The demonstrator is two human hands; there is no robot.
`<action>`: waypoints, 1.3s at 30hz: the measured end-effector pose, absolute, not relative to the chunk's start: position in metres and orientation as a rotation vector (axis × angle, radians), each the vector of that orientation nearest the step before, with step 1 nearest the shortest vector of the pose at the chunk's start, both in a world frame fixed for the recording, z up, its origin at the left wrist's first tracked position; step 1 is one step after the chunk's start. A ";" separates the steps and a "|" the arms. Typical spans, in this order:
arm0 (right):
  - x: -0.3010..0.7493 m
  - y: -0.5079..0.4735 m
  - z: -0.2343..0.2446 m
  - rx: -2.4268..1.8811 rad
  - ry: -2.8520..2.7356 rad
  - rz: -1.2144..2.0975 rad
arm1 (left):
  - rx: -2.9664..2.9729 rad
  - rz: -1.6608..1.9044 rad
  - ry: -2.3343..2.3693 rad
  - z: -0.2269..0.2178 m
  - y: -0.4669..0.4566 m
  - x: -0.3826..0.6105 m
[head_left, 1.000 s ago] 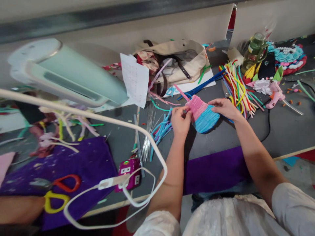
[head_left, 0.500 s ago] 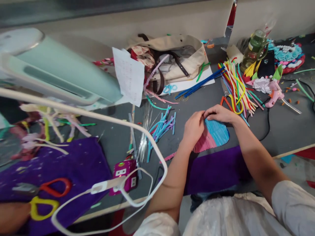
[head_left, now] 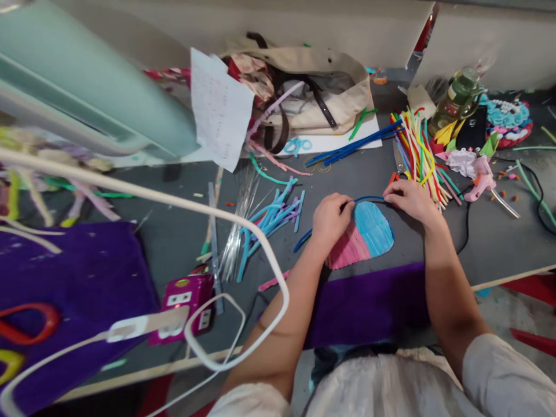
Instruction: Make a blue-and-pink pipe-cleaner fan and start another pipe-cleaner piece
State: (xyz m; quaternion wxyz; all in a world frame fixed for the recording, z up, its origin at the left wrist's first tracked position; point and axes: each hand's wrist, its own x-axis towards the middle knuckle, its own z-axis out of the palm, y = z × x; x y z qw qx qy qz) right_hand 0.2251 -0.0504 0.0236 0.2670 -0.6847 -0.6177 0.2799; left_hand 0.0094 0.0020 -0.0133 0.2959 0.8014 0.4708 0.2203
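A dark blue pipe cleaner [head_left: 368, 198] stretches between my two hands, its other end showing left of my wrist. My left hand [head_left: 332, 217] pinches it above the pink side of a rounded pink-and-blue panel [head_left: 373, 229], which looks made of pipe cleaners laid side by side. To the right, my right hand [head_left: 410, 200] pinches the strand near its end, beside scissors [head_left: 394, 177] with orange on the handle. The panel lies on the grey table, its left part hidden by my left hand. The strand runs along its top edge; contact cannot be made out.
Colourful pipe cleaners [head_left: 419, 150] and a pink glue gun [head_left: 481, 178] lie at right. Cut blue and purple pieces [head_left: 273, 217] lie left of my hands. A white cable [head_left: 243, 223] loops across in front, near a magenta power strip [head_left: 200, 289]. Behind stands a canvas bag [head_left: 351, 72].
My hands, close together at the panel's top before, have moved apart, and the dark blue pipe cleaner now shows between them. More of the panel is visible. The camera view has shifted.
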 end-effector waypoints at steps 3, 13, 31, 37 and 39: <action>0.228 -0.054 0.026 -1.899 -1.692 0.749 | 2.232 0.686 1.324 -0.012 0.002 0.008; 0.213 -0.050 0.026 -1.889 -1.704 0.718 | 2.329 0.719 1.236 -0.008 0.006 -0.005; 0.198 -0.045 0.028 -2.042 -1.674 0.758 | 2.178 0.720 1.153 -0.002 -0.021 0.016; 0.194 -0.043 0.028 -2.102 -1.701 0.725 | 2.286 0.683 1.132 -0.007 -0.018 0.016; 0.193 -0.043 0.026 -2.103 -1.713 0.718 | 2.313 0.663 1.096 -0.008 -0.018 0.016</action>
